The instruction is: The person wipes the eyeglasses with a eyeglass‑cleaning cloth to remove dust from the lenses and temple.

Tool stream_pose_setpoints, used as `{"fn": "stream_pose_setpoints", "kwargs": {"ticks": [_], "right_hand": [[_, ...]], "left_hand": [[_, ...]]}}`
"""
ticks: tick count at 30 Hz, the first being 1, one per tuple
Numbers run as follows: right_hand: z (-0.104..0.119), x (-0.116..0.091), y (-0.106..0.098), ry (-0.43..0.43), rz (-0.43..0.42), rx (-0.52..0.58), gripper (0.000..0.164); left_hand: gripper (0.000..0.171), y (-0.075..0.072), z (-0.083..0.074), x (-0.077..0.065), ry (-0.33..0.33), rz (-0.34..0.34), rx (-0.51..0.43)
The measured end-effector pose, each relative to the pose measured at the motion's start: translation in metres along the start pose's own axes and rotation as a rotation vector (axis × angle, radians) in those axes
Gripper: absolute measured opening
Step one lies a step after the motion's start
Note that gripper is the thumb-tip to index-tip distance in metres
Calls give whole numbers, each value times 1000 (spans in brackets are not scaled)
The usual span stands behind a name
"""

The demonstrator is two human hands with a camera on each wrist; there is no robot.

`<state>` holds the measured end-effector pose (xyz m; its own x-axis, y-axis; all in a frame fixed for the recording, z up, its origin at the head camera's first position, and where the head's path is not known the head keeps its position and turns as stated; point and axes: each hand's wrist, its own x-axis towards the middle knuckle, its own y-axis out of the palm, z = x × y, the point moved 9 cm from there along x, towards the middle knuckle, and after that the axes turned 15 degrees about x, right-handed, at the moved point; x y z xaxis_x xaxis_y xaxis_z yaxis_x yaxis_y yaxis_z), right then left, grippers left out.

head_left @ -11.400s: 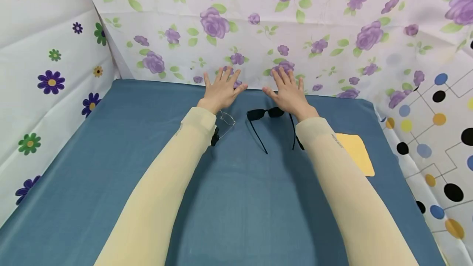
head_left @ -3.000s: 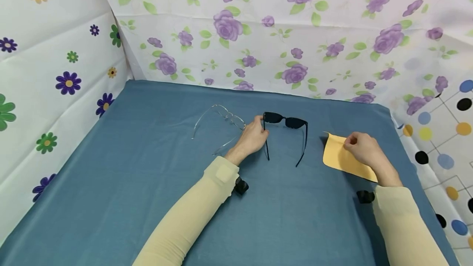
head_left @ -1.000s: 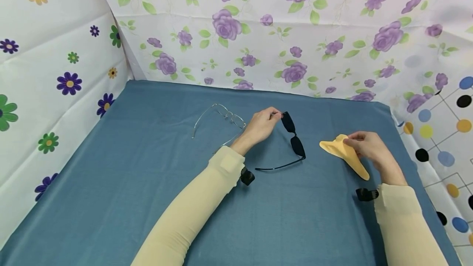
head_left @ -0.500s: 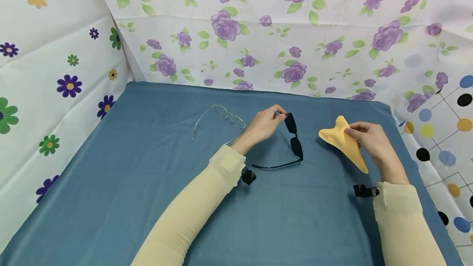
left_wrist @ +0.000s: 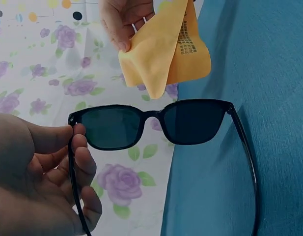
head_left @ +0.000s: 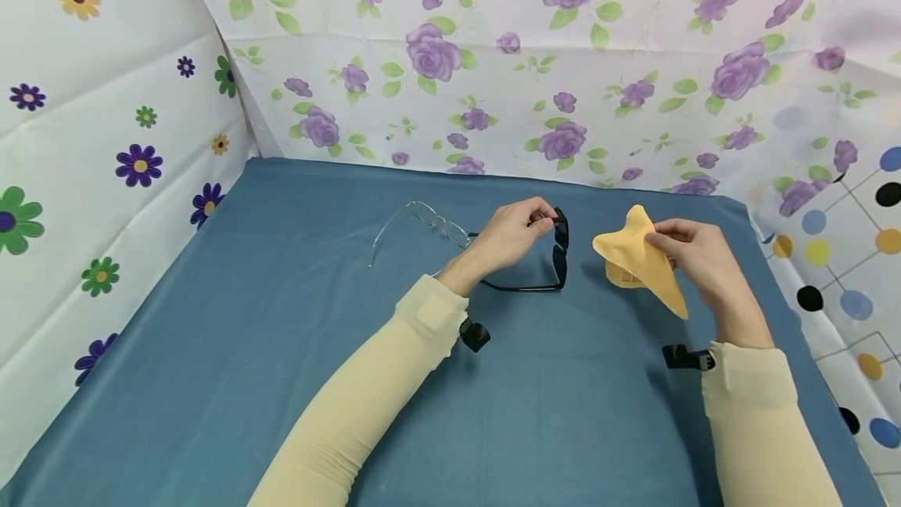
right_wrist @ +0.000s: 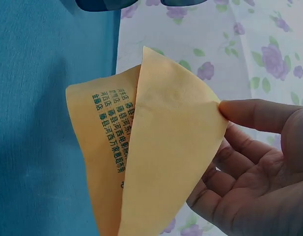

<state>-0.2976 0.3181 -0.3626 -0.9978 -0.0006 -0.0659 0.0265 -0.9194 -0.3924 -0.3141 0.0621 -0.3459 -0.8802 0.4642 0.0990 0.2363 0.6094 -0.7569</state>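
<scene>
Fingers (left_wrist: 49, 138) of left hand (head_left: 508, 237) gripping black sunglasses (left_wrist: 198, 123) near one hinge (left_wrist: 71, 119), right hand (head_left: 700, 257) pinching yellow cloth (right_wrist: 176, 132), wire-rimmed glasses (head_left: 439, 219) on tabletop (head_left: 281, 319)

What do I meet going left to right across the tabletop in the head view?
Clear glasses → sunglasses → cloth → right hand. The left hand overlaps the sunglasses, so it is left out of the order.
</scene>
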Motion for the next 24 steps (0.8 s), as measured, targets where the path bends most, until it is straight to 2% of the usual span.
{"fn": "stream_pose_setpoints", "kwargs": {"ticks": [5, 12, 18, 24], "right_hand": [[3, 0, 4, -8, -4, 12, 50], [18, 0, 11, -33, -37, 83, 50], [28, -1, 16, -59, -74, 173, 51], [35, -2, 23, -80, -77, 230, 49]], "left_hand": [[26, -2, 3, -1, 30, 4, -24], [31, -10, 7, -4, 27, -21, -79], [29, -15, 6, -6, 59, -11, -190], [26, -15, 15, -11, 72, 12, -332]]}}
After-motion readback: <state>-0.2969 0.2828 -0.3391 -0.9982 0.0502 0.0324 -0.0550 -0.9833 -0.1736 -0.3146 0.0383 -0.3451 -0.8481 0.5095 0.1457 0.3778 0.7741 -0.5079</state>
